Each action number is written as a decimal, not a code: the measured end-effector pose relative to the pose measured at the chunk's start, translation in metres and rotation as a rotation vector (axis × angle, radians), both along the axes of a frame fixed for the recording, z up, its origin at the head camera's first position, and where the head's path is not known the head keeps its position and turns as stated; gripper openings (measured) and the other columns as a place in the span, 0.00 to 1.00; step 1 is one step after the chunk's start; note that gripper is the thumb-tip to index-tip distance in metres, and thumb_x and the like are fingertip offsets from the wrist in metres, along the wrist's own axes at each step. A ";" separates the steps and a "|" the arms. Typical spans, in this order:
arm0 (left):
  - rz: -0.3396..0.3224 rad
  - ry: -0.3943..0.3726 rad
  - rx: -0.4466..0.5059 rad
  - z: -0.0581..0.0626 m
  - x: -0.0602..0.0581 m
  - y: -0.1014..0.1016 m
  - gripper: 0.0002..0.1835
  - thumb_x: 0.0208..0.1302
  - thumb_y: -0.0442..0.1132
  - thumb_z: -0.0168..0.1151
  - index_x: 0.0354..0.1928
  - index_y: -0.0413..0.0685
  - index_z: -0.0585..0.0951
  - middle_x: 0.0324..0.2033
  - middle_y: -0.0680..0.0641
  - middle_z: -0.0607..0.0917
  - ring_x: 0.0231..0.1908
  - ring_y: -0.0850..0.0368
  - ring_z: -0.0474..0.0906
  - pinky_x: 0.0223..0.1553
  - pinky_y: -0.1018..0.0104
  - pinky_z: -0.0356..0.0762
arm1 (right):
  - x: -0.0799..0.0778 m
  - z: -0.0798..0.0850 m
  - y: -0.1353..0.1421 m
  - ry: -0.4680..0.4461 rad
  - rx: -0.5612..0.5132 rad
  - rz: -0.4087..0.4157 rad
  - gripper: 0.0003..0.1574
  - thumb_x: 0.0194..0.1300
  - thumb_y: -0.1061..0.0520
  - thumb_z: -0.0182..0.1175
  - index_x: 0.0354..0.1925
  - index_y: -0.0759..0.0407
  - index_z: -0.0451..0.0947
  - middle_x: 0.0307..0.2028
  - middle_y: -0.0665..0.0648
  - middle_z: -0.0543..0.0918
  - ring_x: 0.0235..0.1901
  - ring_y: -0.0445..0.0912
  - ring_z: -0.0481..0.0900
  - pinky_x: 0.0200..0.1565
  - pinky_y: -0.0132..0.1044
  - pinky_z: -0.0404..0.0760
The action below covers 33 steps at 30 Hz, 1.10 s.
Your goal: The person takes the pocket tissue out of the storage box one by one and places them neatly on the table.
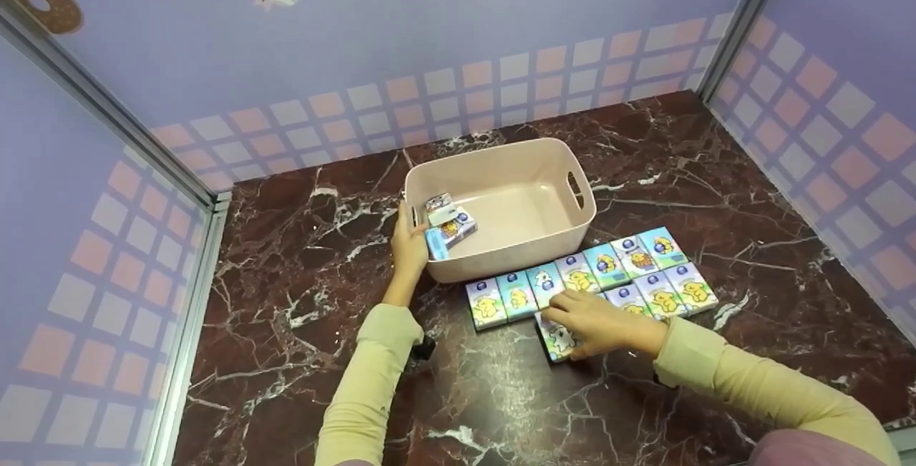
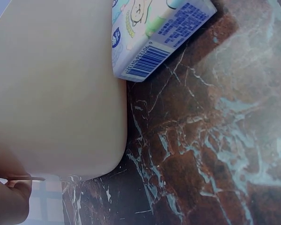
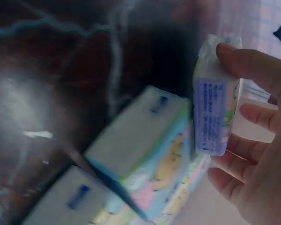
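At the left end of a cream plastic basket [image 1: 501, 240], my left hand [image 1: 410, 248] grips the rim by the handle opening. In the left wrist view, part of that hand [image 2: 9, 201] shows at the basket's handle. My right hand [image 1: 597, 319] pinches a small tissue pack [image 1: 558, 341] just in front of the packs on the floor. The right wrist view shows the thumb on one end of this pack [image 3: 210, 115], with the fingers along its side. Several tissue packs [image 1: 458, 226] lie inside the basket at its left end, one of them blue, beside my left hand.
Two rows of tissue packs [image 1: 519, 298] lie along the basket's front side and past its right corner. Beneath everything is a dark red marbled surface [image 1: 300, 351]. Purple patterned panels [image 1: 401, 36] enclose it at the back and both sides, with metal strips [image 1: 744, 22] at the corners.
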State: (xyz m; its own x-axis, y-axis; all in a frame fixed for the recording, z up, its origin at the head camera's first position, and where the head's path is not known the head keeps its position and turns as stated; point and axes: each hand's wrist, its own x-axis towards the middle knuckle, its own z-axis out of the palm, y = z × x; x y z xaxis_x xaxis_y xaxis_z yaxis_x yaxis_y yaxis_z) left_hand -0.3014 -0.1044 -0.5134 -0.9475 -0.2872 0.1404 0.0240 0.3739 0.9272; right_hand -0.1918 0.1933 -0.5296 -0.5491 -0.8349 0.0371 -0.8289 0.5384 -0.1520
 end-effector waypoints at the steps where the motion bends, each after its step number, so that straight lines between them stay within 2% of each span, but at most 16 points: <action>1: -0.002 -0.005 0.006 0.000 0.000 0.000 0.35 0.51 0.21 0.43 0.66 0.40 0.55 0.60 0.37 0.66 0.46 0.43 0.75 0.55 0.56 0.66 | 0.001 -0.002 0.001 0.020 0.013 -0.001 0.42 0.31 0.44 0.70 0.48 0.52 0.68 0.40 0.53 0.70 0.40 0.46 0.68 0.42 0.41 0.71; 6: -0.009 -0.010 0.021 0.001 0.000 0.000 0.36 0.50 0.21 0.42 0.66 0.40 0.55 0.61 0.37 0.64 0.46 0.44 0.76 0.54 0.58 0.68 | 0.003 -0.008 0.005 0.077 0.018 -0.022 0.38 0.29 0.45 0.70 0.42 0.51 0.69 0.37 0.54 0.69 0.38 0.47 0.67 0.38 0.42 0.69; 12: 0.001 -0.022 -0.004 0.001 0.000 -0.001 0.36 0.49 0.22 0.41 0.66 0.41 0.55 0.60 0.37 0.65 0.45 0.44 0.76 0.54 0.57 0.66 | 0.003 -0.006 0.007 0.123 0.020 -0.039 0.38 0.27 0.44 0.71 0.40 0.52 0.69 0.34 0.54 0.69 0.34 0.48 0.66 0.33 0.39 0.66; 15: 0.006 -0.026 -0.011 0.001 -0.001 -0.001 0.36 0.49 0.23 0.42 0.66 0.41 0.55 0.60 0.37 0.66 0.47 0.44 0.75 0.56 0.57 0.64 | 0.001 0.003 0.005 0.052 0.039 -0.057 0.40 0.29 0.43 0.71 0.43 0.53 0.70 0.35 0.54 0.70 0.34 0.47 0.67 0.34 0.40 0.67; 18: 0.007 -0.012 -0.002 0.001 -0.001 0.000 0.35 0.50 0.23 0.42 0.65 0.41 0.56 0.60 0.37 0.66 0.48 0.44 0.74 0.57 0.57 0.64 | -0.004 0.022 -0.001 -0.046 0.024 -0.083 0.37 0.36 0.45 0.69 0.47 0.56 0.71 0.37 0.55 0.73 0.35 0.48 0.71 0.38 0.42 0.72; 20: 0.007 -0.008 -0.005 0.001 -0.001 0.000 0.35 0.50 0.23 0.42 0.65 0.40 0.56 0.60 0.37 0.66 0.47 0.44 0.75 0.56 0.57 0.65 | -0.011 0.040 -0.009 -0.080 -0.017 -0.094 0.34 0.42 0.47 0.66 0.48 0.57 0.72 0.39 0.56 0.76 0.36 0.49 0.74 0.40 0.43 0.74; 23: 0.007 -0.009 -0.017 0.001 -0.001 0.001 0.36 0.49 0.22 0.42 0.65 0.40 0.56 0.60 0.37 0.66 0.45 0.44 0.77 0.54 0.57 0.67 | -0.025 0.067 -0.022 -0.045 -0.098 -0.090 0.27 0.49 0.48 0.62 0.47 0.59 0.72 0.39 0.57 0.78 0.37 0.49 0.76 0.39 0.43 0.76; 27: 0.003 -0.002 -0.019 0.002 -0.002 0.000 0.36 0.49 0.22 0.41 0.65 0.40 0.55 0.60 0.37 0.66 0.48 0.44 0.75 0.54 0.57 0.67 | -0.050 0.092 -0.044 -0.045 -0.231 -0.082 0.23 0.53 0.51 0.59 0.47 0.60 0.72 0.40 0.57 0.77 0.39 0.49 0.76 0.41 0.42 0.77; 30: 0.003 0.005 -0.007 0.002 -0.002 0.000 0.35 0.50 0.22 0.42 0.65 0.40 0.56 0.60 0.37 0.65 0.51 0.44 0.73 0.56 0.58 0.65 | -0.070 0.096 -0.064 -0.097 -0.302 -0.095 0.23 0.54 0.52 0.58 0.48 0.60 0.72 0.44 0.58 0.77 0.44 0.49 0.75 0.47 0.42 0.74; 33: 0.006 0.001 0.005 0.000 -0.002 0.000 0.35 0.50 0.22 0.42 0.65 0.40 0.56 0.61 0.38 0.65 0.52 0.45 0.72 0.57 0.58 0.63 | -0.088 0.091 -0.084 -0.151 -0.331 -0.133 0.24 0.53 0.52 0.58 0.48 0.61 0.72 0.46 0.58 0.76 0.47 0.50 0.73 0.52 0.42 0.71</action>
State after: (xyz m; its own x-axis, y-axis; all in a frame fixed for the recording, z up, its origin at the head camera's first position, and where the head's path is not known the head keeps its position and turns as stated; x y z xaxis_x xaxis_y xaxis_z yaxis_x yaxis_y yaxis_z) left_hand -0.3030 -0.1042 -0.5133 -0.9457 -0.2935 0.1394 0.0223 0.3693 0.9291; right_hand -0.2796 0.1096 -0.4387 -0.6716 -0.7127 0.2028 -0.7102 0.5410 -0.4505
